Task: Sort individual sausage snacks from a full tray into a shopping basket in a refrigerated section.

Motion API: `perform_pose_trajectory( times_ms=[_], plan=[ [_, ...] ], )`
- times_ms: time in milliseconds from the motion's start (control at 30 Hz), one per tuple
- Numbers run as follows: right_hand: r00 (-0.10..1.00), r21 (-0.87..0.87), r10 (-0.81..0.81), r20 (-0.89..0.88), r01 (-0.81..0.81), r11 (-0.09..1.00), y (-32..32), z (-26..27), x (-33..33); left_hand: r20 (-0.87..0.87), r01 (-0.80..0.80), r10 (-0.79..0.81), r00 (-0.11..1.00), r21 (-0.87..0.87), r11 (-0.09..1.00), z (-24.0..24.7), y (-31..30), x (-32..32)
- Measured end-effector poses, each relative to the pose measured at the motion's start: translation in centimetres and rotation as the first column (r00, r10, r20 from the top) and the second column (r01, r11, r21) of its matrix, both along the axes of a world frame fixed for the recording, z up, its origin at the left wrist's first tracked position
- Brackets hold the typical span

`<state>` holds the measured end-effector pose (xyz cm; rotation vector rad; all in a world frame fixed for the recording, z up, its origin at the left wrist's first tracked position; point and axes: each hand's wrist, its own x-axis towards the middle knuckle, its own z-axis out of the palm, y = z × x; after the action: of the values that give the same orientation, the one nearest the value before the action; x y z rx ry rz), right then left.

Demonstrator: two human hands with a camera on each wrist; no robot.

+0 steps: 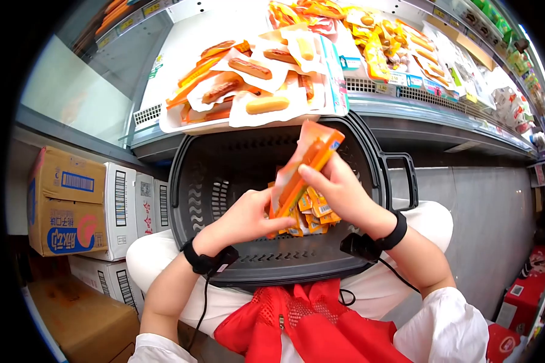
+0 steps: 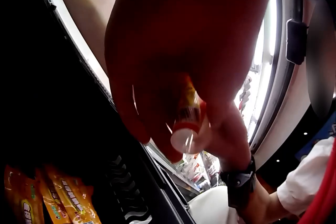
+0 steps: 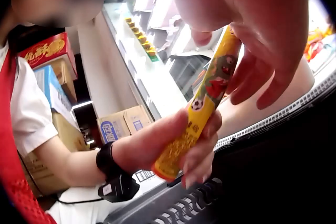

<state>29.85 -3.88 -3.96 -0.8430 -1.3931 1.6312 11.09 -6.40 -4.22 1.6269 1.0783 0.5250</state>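
Observation:
Both hands hold one packaged sausage (image 1: 312, 154), in an orange and clear wrapper, tilted above a dark grey shopping basket (image 1: 181, 175). My left hand (image 1: 248, 212) grips its lower end. My right hand (image 1: 342, 187) pinches the upper part, thumb along the edge. In the right wrist view the packet (image 3: 207, 95) shows a yellow side with a cartoon figure and football; the left hand (image 3: 168, 142) curls round its bottom. Several small orange snack packets (image 1: 315, 212) lie in the basket, also seen as packets (image 2: 65, 198) in the left wrist view.
A white tray (image 1: 175, 126) of packaged sausages stands on the chilled shelf just beyond the basket. More snack packs (image 1: 375, 36) fill the shelf to its right. Cardboard boxes (image 1: 69, 202) stack at left, red boxes (image 1: 527, 290) at lower right. The basket handle (image 1: 406, 175) sticks out right.

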Motion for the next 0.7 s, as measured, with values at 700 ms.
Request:
perform_pose_trajectory(
  times_ms=[700],
  plan=[
    [0.986,-0.237,-0.162,0.050,0.169,0.957,2.9,0.2,1.5,0.216,-0.066,-0.034,0.976,0.438,0.897,16.5,-1.3,-10.3]
  ],
)
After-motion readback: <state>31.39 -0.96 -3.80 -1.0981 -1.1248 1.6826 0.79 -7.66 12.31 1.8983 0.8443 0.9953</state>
